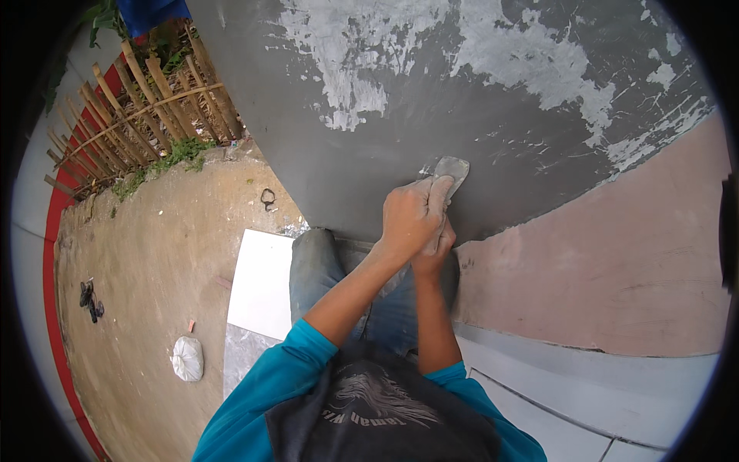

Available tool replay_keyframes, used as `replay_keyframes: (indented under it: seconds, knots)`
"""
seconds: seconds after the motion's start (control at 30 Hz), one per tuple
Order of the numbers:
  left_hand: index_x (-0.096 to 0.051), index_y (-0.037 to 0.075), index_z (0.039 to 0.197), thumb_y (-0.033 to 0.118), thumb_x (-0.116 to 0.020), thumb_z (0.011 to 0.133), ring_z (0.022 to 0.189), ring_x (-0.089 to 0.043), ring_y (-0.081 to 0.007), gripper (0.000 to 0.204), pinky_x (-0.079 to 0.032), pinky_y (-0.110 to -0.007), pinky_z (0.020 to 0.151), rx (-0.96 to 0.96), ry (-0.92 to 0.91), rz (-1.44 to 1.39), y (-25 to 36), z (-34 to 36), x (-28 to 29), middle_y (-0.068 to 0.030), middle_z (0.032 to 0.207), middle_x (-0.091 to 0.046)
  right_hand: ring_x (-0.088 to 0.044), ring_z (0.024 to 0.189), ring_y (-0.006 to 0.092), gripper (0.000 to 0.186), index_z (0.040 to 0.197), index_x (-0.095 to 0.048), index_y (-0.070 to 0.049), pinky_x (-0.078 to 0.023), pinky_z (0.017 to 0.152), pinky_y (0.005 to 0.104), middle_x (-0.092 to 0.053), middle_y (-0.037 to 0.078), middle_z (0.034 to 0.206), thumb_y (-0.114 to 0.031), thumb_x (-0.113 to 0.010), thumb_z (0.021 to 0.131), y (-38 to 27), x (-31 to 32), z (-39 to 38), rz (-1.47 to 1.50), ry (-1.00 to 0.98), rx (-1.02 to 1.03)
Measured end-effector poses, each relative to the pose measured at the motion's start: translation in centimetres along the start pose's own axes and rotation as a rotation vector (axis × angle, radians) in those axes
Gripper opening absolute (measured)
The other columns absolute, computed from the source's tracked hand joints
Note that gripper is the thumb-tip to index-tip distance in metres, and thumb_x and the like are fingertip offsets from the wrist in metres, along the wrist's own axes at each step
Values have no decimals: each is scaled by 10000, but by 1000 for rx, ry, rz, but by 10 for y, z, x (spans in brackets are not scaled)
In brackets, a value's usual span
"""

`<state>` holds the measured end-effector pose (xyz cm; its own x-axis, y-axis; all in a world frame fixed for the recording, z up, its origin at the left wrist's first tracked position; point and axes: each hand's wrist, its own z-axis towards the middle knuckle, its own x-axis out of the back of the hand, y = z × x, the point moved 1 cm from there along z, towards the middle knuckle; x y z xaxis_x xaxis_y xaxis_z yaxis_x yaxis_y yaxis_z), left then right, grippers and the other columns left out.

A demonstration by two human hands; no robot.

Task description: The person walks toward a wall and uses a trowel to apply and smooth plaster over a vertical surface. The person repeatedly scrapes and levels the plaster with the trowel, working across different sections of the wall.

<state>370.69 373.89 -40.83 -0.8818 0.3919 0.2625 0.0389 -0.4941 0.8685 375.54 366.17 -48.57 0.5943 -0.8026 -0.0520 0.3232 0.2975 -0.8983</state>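
Note:
A flat scraper (454, 169) with a rounded, grey-smeared blade lies against the dark grey wall surface (323, 165), close to its lower part. My left hand (414, 212) is closed on it, fingers stretched toward the blade and dusted with pale powder. Just below, my right hand (436, 250) is closed around the lower end, which the two hands mostly hide. Smooth grey coating surrounds the blade. Higher up, ragged whitish patches (531, 61) show on the same surface.
A pinkish wall section (593, 254) adjoins on the right, above white tiles (531, 408). White board (258, 281) lies beside my knee. On the concrete ground are a tied white bag (187, 359) and dark sandals (90, 300). A bamboo fence (142, 108) stands at the far left.

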Motion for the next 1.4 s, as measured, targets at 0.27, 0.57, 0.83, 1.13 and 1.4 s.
replay_keyframes:
  seconds: [0.27, 0.57, 0.83, 1.13, 1.4]
  knots:
    - [-746, 32, 801, 361, -576, 1088, 651, -695, -386, 469, -520, -461, 627, 234, -123, 95, 2, -19, 4, -166, 721, -715, -688, 949, 163, 347, 1164, -697, 56, -547, 823, 347, -744, 77, 1022, -257, -571, 1082, 5, -7, -35, -53, 91, -60]
    - [-749, 32, 797, 376, -575, 1082, 678, -706, -401, 479, -529, -479, 643, 127, -83, 91, 6, -13, -10, -163, 732, -725, -678, 940, 153, 373, 1148, -697, 47, -542, 831, 345, -744, 67, 1030, -300, -574, 1085, 5, 7, -23, 6, 62, -137]
    - [-757, 35, 827, 376, -580, 1073, 703, -700, -419, 456, -533, -499, 679, 58, -90, 149, 4, -11, -23, -183, 732, -716, -661, 916, 164, 432, 1084, -699, 45, -530, 802, 355, -734, 62, 998, -363, -557, 1098, 29, 15, -25, 171, 99, -132]
    - [-750, 43, 816, 389, -570, 1075, 738, -703, -422, 469, -530, -501, 680, 157, -159, 158, -2, -26, -19, -188, 794, -728, -675, 891, 139, 375, 1085, -693, 23, -536, 791, 342, -741, 68, 973, -329, -565, 1093, 28, 16, -44, -87, 116, -63]
    - [-758, 23, 850, 398, -551, 1094, 700, -718, -401, 493, -541, -477, 672, 24, -102, 110, 14, -9, -31, -182, 753, -732, -702, 926, 192, 429, 1194, -704, 43, -550, 807, 370, -757, 90, 1041, -349, -559, 1098, 23, 31, -9, -15, 96, -59]
